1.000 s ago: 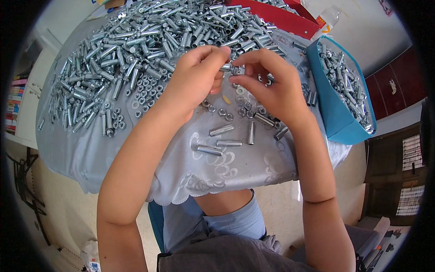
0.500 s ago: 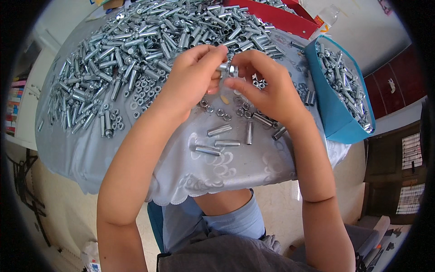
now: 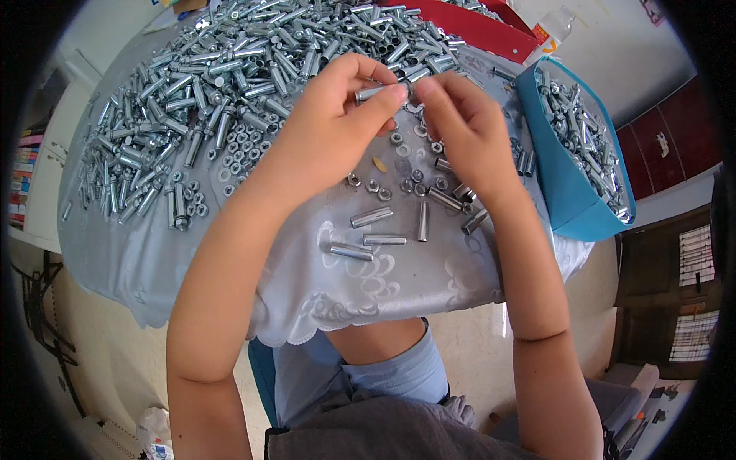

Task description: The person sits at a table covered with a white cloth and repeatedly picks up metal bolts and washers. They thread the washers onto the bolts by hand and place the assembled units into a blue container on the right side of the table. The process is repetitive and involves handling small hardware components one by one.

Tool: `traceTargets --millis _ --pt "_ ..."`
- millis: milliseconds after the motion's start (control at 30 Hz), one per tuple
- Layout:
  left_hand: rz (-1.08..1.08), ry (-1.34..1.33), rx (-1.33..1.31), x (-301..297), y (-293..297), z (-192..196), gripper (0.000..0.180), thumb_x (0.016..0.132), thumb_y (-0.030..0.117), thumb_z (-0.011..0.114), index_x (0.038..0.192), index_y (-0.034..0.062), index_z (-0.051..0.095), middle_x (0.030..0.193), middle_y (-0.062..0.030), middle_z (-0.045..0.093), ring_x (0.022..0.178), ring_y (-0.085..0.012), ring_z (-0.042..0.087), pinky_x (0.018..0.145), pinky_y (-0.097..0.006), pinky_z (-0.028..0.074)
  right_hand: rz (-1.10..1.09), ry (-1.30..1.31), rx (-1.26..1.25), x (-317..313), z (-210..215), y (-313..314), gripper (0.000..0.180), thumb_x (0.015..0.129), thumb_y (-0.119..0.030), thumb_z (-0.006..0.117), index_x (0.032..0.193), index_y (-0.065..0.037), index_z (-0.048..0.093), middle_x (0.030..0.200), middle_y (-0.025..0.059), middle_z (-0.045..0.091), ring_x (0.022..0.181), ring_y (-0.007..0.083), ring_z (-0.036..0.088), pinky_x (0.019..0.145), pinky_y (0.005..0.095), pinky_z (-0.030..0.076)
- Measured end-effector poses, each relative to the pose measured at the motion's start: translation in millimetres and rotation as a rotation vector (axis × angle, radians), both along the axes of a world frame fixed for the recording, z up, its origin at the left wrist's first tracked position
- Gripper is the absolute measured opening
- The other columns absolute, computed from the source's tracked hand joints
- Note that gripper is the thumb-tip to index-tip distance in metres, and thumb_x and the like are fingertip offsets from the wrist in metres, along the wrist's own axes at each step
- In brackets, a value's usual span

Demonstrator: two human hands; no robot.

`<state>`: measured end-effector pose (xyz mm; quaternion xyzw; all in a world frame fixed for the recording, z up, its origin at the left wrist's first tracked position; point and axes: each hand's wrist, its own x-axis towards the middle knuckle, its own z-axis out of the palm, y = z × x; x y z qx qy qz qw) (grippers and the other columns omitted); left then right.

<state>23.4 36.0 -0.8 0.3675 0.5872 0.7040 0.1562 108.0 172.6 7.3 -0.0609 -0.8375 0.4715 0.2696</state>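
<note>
Over the table, my left hand (image 3: 337, 126) pinches a shiny metal anchor bolt (image 3: 368, 94) between thumb and fingers. Its sleeve points left. At its other end, my right hand (image 3: 469, 126) closes thumb and fingertips around the nut and washer end, which is partly hidden. Below the hands lie loose metal sleeves (image 3: 372, 218) and several hex nuts (image 3: 373, 185). A small cluster of nuts and washers (image 3: 244, 151) sits left of my left forearm. Behind my hands spreads a large heap of anchor bolts (image 3: 184, 84).
A blue fabric bin (image 3: 579, 205) full of bolts stands at the right edge of the table. A red box (image 3: 491, 32) with more metal parts sits at the back, beside a clear plastic bottle (image 3: 556, 29). A silvery tablecloth (image 3: 299, 303) hangs over the near edge.
Both hands have moved slightly up and away from me with the bolt. The bolt lies more sideways now, and my right fingers have come closer around its end.
</note>
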Motion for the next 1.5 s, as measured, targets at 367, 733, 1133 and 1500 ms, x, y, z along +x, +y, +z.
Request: traceTargets --millis 367,733,1133,1500 --pt "0.003 -0.184 -0.133 -29.9 -27.2 20.6 0.023 0.083 0.017 0.061 0.101 0.0026 0.057 0.086 -0.0034 0.059 0.074 -0.0099 0.054 0.064 -0.023 0.043 -0.038 0.074 -0.067 -2.9 2.8 11.0 0.026 0.087 -0.023 0.059 0.075 0.0 0.06 0.055 -0.0042 0.047 0.051 0.0011 0.038 0.045 0.0196 0.028" --pt "0.419 -0.144 -0.091 -40.7 -22.5 10.3 0.039 0.081 0.019 0.063 0.116 0.0038 0.052 0.098 -0.0047 0.059 0.09 -0.0126 0.055 0.076 -0.027 0.043 0.148 -0.182 0.351 4.9 3.1 8.8 0.016 0.074 -0.017 0.067 0.08 -0.003 0.063 0.06 0.0075 0.054 0.054 0.0165 0.051 0.053 0.0287 0.042" --pt "0.431 0.863 -0.583 -38.7 -20.3 -17.7 0.024 0.08 0.005 0.056 0.103 0.0077 0.061 0.103 -0.0106 0.061 0.103 -0.0294 0.051 0.091 -0.037 0.039 0.056 -0.179 0.431 3.3 0.7 15.9 0.015 0.074 -0.012 0.066 0.082 0.0 0.063 0.073 0.0073 0.06 0.065 0.0152 0.052 0.061 0.0275 0.043" --pt "0.391 0.957 -0.397 -33.2 -4.9 -24.9 0.013 0.077 0.006 0.057 0.089 0.0045 0.063 0.088 -0.0087 0.064 0.091 -0.0273 0.056 0.082 -0.037 0.044 -0.166 -0.15 0.461 0.4 -2.8 32.8 0.019 0.073 -0.017 0.066 0.082 0.0 0.065 0.077 0.0151 0.063 0.071 0.0282 0.059 0.067 0.0348 0.047"
